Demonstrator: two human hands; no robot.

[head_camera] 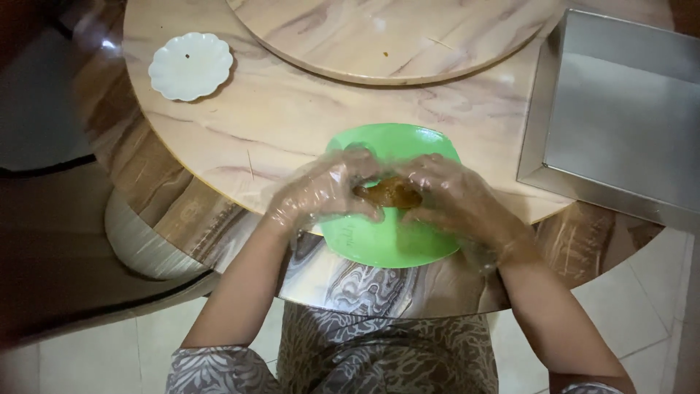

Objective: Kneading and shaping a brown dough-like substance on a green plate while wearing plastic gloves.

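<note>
Both of my hands wear thin clear plastic gloves and meet over a green plate (394, 244) at the near edge of a round marble-patterned table (277, 124). Between them is a brown, glossy piece of food (390, 193). My left hand (324, 191) grips its left end with curled fingers. The fingers of my right hand (456, 197) close on its right end. The food is held just above the middle of the plate.
A small white scalloped dish (191, 66) sits at the table's far left. A raised round turntable (394, 36) fills the table's centre. A square metal tray (620, 117) lies at the right. A round stool (142, 241) stands on the tiled floor, left of my lap.
</note>
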